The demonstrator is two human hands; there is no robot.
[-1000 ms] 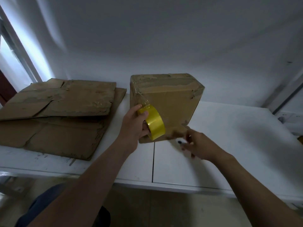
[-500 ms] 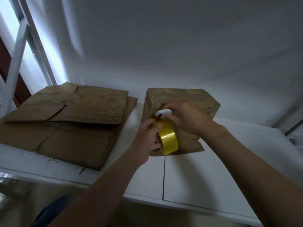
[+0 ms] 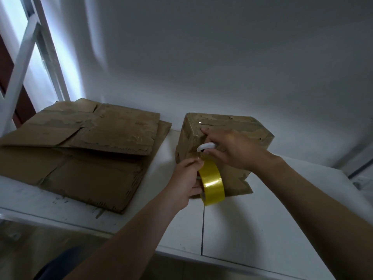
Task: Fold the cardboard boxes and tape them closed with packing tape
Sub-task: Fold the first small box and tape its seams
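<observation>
Fingers [image 3: 194,162] of the left hand [image 3: 186,178] are curled round the tape roll [image 3: 212,182], thumb on top and the others tucked under and into its core. The yellow roll stands on edge just in front of the box [image 3: 228,122], a little right of the frame's centre. Whether it touches the cardboard, I cannot tell.

Just above it, the right hand [image 3: 232,150] lies against the box's near face. Its lower fingers are closed around a small white tool [image 3: 205,147], and its forefinger is stretched out to the upper left, the tip touching the box near the top edge. What the tool is I cannot make out.

The box sits upright on the white table [image 3: 282,209], its top flaps shut and patched with worn old tape. One bottom flap [image 3: 243,188] sticks out flat on the tabletop, below the right wrist.

Over at the left of the frame lies a pile of flattened cardboard [image 3: 90,142], one sheet over another, well apart from the hands but close beside the box. A white window frame [image 3: 22,63] runs up the far upper left, bright with daylight. A plain grey wall [image 3: 222,57] fills the top of the frame.
</observation>
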